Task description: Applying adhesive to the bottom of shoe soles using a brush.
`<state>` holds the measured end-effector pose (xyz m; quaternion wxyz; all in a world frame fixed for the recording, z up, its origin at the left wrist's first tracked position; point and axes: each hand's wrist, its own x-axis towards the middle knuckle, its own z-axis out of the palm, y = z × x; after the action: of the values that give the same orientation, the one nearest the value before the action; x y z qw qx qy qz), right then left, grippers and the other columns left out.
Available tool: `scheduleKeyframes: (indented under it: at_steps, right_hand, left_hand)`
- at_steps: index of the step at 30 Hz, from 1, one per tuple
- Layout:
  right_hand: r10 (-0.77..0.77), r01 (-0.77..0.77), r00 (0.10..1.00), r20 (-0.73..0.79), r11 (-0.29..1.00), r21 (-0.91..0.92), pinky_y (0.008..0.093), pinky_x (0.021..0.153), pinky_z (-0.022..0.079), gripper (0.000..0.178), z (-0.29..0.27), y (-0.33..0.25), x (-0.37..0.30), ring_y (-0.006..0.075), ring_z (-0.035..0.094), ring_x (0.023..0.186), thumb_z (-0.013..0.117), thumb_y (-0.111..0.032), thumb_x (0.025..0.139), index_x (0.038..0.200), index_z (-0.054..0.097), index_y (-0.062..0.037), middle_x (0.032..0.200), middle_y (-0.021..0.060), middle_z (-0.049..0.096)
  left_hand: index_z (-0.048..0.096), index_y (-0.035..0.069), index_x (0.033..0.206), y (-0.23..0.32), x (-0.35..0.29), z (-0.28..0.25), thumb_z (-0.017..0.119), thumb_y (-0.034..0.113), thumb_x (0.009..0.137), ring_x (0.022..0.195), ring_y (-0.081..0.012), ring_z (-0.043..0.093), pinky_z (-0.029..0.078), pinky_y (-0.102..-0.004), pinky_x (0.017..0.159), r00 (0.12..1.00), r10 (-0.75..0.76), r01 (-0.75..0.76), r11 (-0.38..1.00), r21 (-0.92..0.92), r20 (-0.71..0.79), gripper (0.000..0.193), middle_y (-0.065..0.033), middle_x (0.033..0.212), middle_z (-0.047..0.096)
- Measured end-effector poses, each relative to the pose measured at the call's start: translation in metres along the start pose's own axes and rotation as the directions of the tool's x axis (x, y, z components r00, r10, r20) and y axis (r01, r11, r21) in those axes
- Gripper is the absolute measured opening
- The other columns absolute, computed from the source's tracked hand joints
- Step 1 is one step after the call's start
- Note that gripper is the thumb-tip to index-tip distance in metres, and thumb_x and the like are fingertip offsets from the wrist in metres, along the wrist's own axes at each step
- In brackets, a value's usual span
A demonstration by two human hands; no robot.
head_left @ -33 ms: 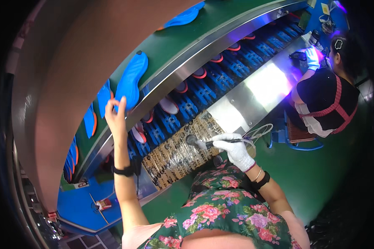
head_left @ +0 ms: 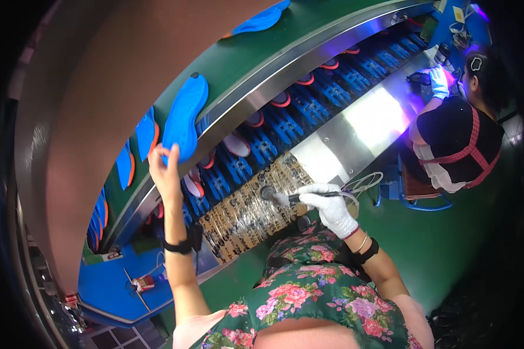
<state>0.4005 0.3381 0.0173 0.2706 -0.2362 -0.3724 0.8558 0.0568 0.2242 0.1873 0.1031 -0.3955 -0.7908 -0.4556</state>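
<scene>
My bare left hand (head_left: 166,166) pinches the near end of a blue insole (head_left: 184,116) with thumb and finger. This insole lies lengthwise over the green belt, its near end by the metal rail. My right hand (head_left: 330,210), in a white knit glove, is closed around the black handle of a brush (head_left: 269,194). The brush's round head is over a strip of brown tape-covered, shiny surface (head_left: 244,224); whether it touches cannot be told. Other blue insoles (head_left: 148,135) with orange edges lie on the belt left of my left hand.
Beyond the metal rail (head_left: 285,81) runs the green belt (head_left: 239,64). Below it, a row of blue holders (head_left: 285,128) carries red-rimmed pieces. A blue table (head_left: 113,291) stands at lower left. At right, a co-worker (head_left: 454,139) in white gloves sits under purple light.
My left hand and the pinched insole's near end have shifted slightly toward me. The brush in my right hand stays nearly in place.
</scene>
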Motion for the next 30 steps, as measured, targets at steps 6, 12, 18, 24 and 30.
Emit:
scheduleKeyframes:
  at_steps: [6, 12, 18, 24, 30]
  right_hand:
    - [0.022, -0.029, 0.999, 0.046, 0.986, 0.164, 0.0231, 0.064, 0.051, 0.02, 0.028, -0.036, -0.006, 0.01, 0.063, 0.071, 0.069, -0.001, 0.086, 0.106, 0.074, 0.0018, 0.094, 0.0091, 0.075]
    - [-0.04, 0.008, 0.982, 0.186, 0.986, 0.166, 0.0235, 0.072, 0.051, 0.025, 0.065, -0.053, -0.014, 0.011, 0.064, 0.081, 0.07, -0.002, 0.087, 0.111, 0.072, 0.0027, 0.098, 0.0091, 0.073]
    - [-0.162, 0.166, 0.968, 0.194, 0.986, -0.002, 0.0289, 0.083, 0.055, 0.022, 0.114, -0.064, -0.029, 0.0176, 0.068, 0.096, 0.07, 0.002, 0.085, 0.107, 0.072, 0.0031, 0.109, 0.0154, 0.072]
    - [-0.444, 0.52, 0.852, 0.28, 0.785, -0.338, 0.0296, 0.072, 0.058, 0.021, 0.135, -0.059, -0.032, 0.0173, 0.071, 0.08, 0.073, 0.007, 0.081, 0.101, 0.073, 0.0046, 0.095, 0.0137, 0.074]
    - [-0.571, 0.677, 0.734, 0.366, 0.579, -0.454, 0.0296, 0.071, 0.057, 0.022, 0.148, -0.049, -0.032, 0.0166, 0.071, 0.081, 0.075, 0.005, 0.08, 0.102, 0.074, 0.0034, 0.095, 0.0125, 0.074]
  left_hand:
    - [0.033, 0.005, 0.146, 0.019, -0.103, 0.024, 0.076, -0.002, 0.079, 0.117, -0.0224, 0.058, 0.048, -0.0391, 0.1, 0.945, -0.315, 0.31, 0.772, -0.555, 0.089, 0.081, -0.0135, 0.129, 0.055]
    - [0.05, -0.006, 0.132, -0.005, -0.136, 0.045, 0.074, 0.015, 0.08, 0.111, -0.0258, 0.064, 0.052, -0.0396, 0.1, 0.752, -0.421, 0.638, 0.271, -0.721, 0.507, 0.061, -0.0157, 0.118, 0.064]
    - [0.042, -0.002, 0.142, 0.026, -0.185, 0.041, 0.074, 0.042, 0.08, 0.118, -0.032, 0.061, 0.052, -0.0473, 0.101, 0.743, -0.151, 0.67, 0.195, -0.717, 0.653, 0.083, -0.0212, 0.134, 0.057]
    - [0.042, 0.001, 0.143, 0.043, -0.205, 0.028, 0.035, 0.09, 0.082, 0.109, -0.0384, 0.063, 0.049, -0.0536, 0.099, 0.624, -0.079, 0.523, -0.697, -0.491, 0.777, 0.108, -0.0215, 0.124, 0.061]
    - [0.05, 0.01, 0.136, 0.05, -0.214, 0.017, 0.019, 0.087, 0.088, 0.096, -0.0324, 0.066, 0.055, -0.0453, 0.087, 0.62, -0.263, 0.591, -0.463, -0.661, 0.739, 0.096, -0.0137, 0.108, 0.066]
